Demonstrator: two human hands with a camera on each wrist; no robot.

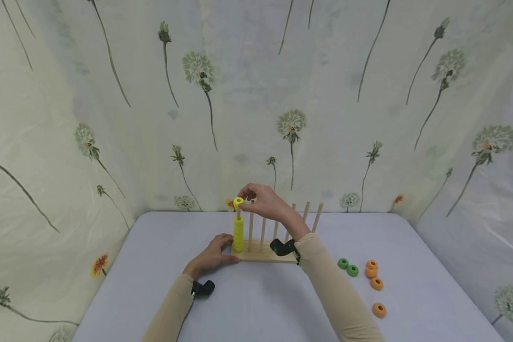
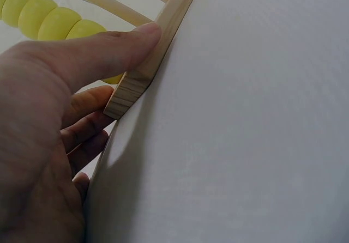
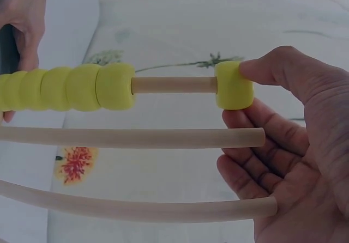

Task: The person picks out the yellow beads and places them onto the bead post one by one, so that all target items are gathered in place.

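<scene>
A wooden peg rack (image 1: 265, 255) stands at the far edge of the table, with a row of upright pegs. Several yellow beads (image 1: 238, 235) are stacked on its leftmost peg. At that peg's tip my right hand (image 1: 265, 202) pinches one more yellow bead (image 3: 235, 85) between thumb and fingers. In the right wrist view the peg's end sits in this bead, and bare peg separates it from the stack. My left hand (image 1: 213, 254) holds the rack's left end; the left wrist view shows the thumb along the base (image 2: 163, 41) and fingers at its end.
Two green beads (image 1: 348, 267) lie on the table right of the rack. Several orange beads (image 1: 371, 272) lie farther right, one of them (image 1: 379, 310) nearer the front. A flower-patterned curtain (image 1: 248, 95) hangs behind the white table (image 1: 256, 304).
</scene>
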